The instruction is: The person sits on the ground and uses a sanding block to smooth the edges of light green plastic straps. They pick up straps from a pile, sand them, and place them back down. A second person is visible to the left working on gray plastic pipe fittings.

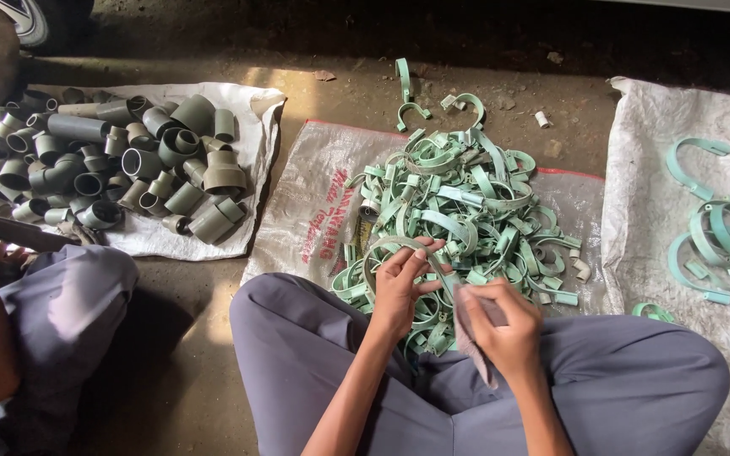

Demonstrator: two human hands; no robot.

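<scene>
— One clamp [399, 247], pale green and curved, is what I've got; it arcs over my lap at the near edge of the heap, and my left hand [399, 287] has its fingers closed around the band, thumb up on the top of the curve.

— And your right?

— My right hand [509, 325] is shut tight on a greyish rag [469, 333], pressed against the clamp's other end; the rag hangs down past my wrist.

— What lies past your hands?

— Plenty of the same: the pile of green clamps [466, 203] is heaped on a white woven sack [314, 194] just beyond my knees; my grey trousers [618, 380] fill the bottom of the view.

— Further out?

— To my right, a few larger clamps [720, 236] lie apart on a second sack [661, 186]; to my left, a third sack [251, 110] carries a heap of grey pipe fittings [111, 160]; a second person's knee [69, 287] sits beside it, well apart from me; dirt floor [340, 84] between everything.
</scene>
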